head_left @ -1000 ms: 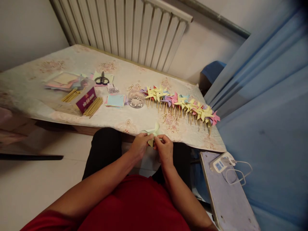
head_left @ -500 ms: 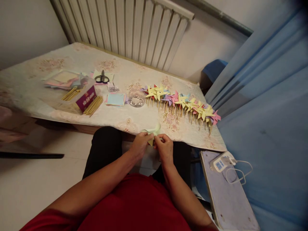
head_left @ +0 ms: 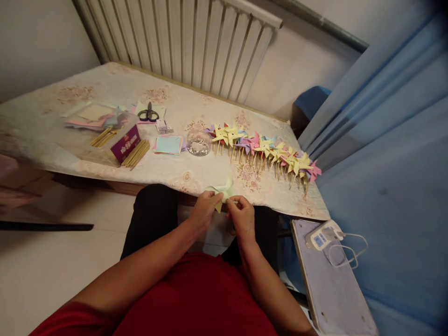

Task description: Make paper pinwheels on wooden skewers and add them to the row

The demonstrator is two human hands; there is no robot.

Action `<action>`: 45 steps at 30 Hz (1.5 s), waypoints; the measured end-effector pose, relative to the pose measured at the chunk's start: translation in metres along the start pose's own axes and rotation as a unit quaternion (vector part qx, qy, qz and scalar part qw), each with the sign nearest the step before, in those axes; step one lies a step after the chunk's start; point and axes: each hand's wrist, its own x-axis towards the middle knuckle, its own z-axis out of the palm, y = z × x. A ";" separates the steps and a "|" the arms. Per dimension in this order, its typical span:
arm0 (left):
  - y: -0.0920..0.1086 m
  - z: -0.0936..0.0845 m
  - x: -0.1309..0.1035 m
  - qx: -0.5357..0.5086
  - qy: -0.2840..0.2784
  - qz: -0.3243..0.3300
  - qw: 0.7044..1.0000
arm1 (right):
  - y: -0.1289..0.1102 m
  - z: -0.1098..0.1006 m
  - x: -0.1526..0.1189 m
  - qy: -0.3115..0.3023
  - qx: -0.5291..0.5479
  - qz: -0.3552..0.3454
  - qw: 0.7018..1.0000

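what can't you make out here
Head view:
Part of the folded green paper: hidden by the left hand.
Anything the right hand pinches: hidden by its own fingers.
Contents of the round clear tub: too small to name.
Lettering on the purple label: too small to read.
Rest of the blue curtain: cut off by the right edge.

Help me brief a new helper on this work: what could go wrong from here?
The pale green, curled paper piece could crease or spring loose if the left hand pinches too hard or slackens.
The clear, round dish of small shiny pieces might spill if knocked; I cannot tell whether it is lidded.
The multicoloured paper pinwheels lie close, blades overlapping, so lifting one could snag others.
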 end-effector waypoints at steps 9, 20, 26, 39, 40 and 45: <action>0.005 -0.002 -0.003 0.067 -0.005 0.007 0.998 | -0.006 -0.032 0.031 -0.022 0.039 -0.017 0.999; 0.007 -0.005 -0.003 0.176 -0.004 0.018 0.984 | 0.005 -0.017 0.039 -0.156 -0.006 0.033 0.987; 0.009 -0.008 0.000 0.164 -0.033 -0.010 0.986 | 0.009 -0.015 0.044 -0.149 -0.005 0.039 0.988; 0.012 -0.013 0.022 0.192 -0.008 0.013 0.981 | -0.001 0.002 0.055 -0.140 0.054 0.079 0.986; 0.014 -0.013 0.025 0.192 -0.014 0.014 0.981 | -0.002 0.004 0.057 -0.137 0.055 0.078 0.986; 0.029 -0.009 0.033 0.169 -0.025 0.016 0.985 | -0.005 0.008 0.070 -0.133 0.035 0.050 0.989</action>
